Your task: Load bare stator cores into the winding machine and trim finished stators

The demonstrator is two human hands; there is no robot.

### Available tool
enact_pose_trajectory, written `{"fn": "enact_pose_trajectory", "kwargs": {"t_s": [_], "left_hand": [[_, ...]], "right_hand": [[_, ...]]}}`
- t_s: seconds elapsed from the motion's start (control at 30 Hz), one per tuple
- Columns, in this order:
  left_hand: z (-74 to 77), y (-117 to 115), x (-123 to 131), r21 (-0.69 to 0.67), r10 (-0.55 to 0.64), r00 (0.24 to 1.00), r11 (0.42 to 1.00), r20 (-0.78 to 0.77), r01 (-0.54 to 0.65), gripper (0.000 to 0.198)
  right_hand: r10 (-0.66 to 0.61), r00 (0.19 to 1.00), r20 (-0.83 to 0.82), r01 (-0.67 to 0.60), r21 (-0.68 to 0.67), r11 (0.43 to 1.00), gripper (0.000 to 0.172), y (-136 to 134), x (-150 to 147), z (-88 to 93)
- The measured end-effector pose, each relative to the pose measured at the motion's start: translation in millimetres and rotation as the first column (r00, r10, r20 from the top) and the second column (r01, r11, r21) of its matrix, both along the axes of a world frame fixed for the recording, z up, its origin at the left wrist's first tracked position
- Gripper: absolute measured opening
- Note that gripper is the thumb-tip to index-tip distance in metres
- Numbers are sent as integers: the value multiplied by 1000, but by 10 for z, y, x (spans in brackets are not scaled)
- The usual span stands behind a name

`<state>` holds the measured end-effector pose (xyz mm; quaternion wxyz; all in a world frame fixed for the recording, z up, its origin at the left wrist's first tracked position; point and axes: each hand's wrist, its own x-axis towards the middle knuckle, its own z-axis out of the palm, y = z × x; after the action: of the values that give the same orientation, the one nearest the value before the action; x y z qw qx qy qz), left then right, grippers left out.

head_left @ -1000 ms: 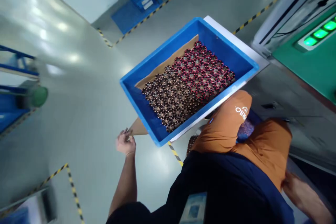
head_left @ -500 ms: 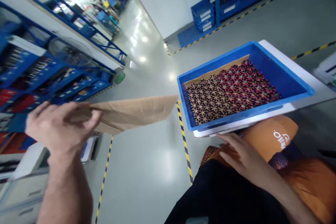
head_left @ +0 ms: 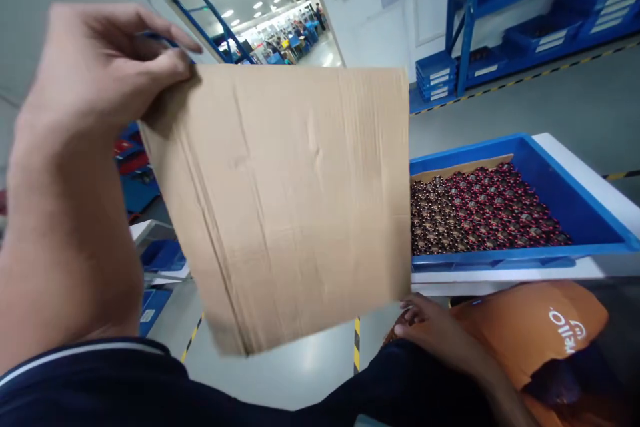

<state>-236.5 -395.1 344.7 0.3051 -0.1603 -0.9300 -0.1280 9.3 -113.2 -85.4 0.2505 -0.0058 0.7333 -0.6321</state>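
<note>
Two hands are showing: your left hand (head_left: 95, 73) is pinching the corrugated cardboard sheet (head_left: 300, 200) by its 10 o'clock corner, holding it upright. Your right hand (head_left: 435, 330) is resting at the sheet's 5 o'clock, fingers loosely curled, gripping nothing. A blue crate (head_left: 575, 200) of copper coils (head_left: 480, 207) is sitting at its 3 o'clock.

The left hand (head_left: 95, 73) is raised high in front, forearm upright, thumb and fingers pinched together. The right hand (head_left: 433, 327) lies low, palm down, fingers slack and slightly bent.

factory floor – blue bin racks (head_left: 540, 7), hazard-taped aisles (head_left: 525, 77)
</note>
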Motion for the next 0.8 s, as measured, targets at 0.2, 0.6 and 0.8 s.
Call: {"fn": "enact_pose_trajectory", "kwargs": {"t_s": [0.2, 0.6, 0.8], "left_hand": [[7, 188, -265, 188, -110, 994, 976, -9, 110, 62], [-1783, -75, -63, 772, -337, 870, 631, 359, -74, 105], [-2963, -220, 510, 436, -422, 110, 865, 900, -246, 48]], "right_hand": [[108, 993, 43, -98, -182, 978, 69, -119, 108, 255], [-775, 611, 162, 778, -307, 549, 45, 226, 92, 594], [-951, 234, 201, 957, -218, 189, 64, 1270, 229, 451]]}}
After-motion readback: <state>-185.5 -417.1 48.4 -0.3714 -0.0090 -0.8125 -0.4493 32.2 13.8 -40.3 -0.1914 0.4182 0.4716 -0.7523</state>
